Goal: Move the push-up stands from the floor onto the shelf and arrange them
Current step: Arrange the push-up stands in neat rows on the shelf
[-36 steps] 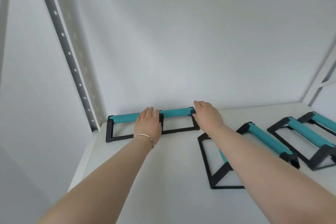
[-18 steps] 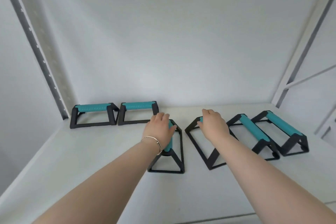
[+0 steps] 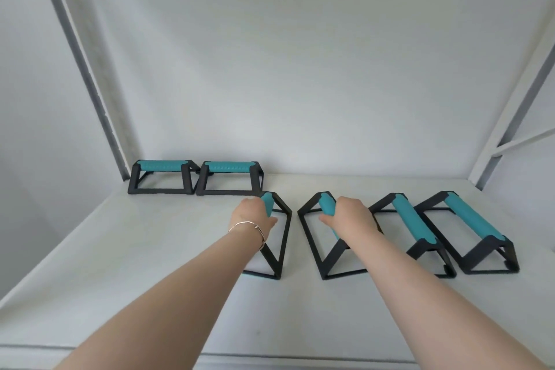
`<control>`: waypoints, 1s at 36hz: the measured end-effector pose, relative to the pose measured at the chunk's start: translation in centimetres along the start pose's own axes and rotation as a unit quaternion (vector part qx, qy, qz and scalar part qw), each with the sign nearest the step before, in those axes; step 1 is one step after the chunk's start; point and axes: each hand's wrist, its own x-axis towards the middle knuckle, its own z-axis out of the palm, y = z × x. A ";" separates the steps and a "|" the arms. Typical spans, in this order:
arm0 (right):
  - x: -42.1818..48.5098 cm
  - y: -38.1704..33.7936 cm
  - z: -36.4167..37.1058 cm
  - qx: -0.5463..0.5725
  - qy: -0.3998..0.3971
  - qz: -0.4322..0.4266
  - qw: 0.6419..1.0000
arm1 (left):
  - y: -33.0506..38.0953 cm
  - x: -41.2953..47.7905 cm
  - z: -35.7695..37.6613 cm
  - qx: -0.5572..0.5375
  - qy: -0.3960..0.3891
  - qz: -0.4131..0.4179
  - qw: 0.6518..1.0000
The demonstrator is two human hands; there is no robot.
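All six push-up stands now sit on the white shelf (image 3: 126,249): two set end to end along the back wall (image 3: 163,177), two untouched at the right (image 3: 444,228). Half a second ago both hands only rested on the middle pair; now the left hand (image 3: 253,216) is curled round its stand (image 3: 274,237) and the right hand (image 3: 351,216) round the neighbouring stand (image 3: 318,237), though how firmly is probably hidden by the knuckles. Arranging goes on.

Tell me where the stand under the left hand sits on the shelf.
In the head view, the stand gripped by the left hand sits mid-shelf, just in front of the two back-row stands, left of the right-hand one.
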 end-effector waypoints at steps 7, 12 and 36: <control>0.6 -0.3 -0.4 -0.003 -0.006 -0.004 1.000 | -1.1 -0.4 -0.3 -0.024 0.023 0.015 0.999; 0.9 -0.4 -0.8 -0.010 -0.027 -0.030 0.999 | -3.3 -0.5 -1.3 -0.035 0.033 0.044 0.998; 4.2 -13.9 0.1 -0.005 -0.141 -0.222 0.965 | -22.2 6.0 -10.3 0.014 -0.050 0.085 0.995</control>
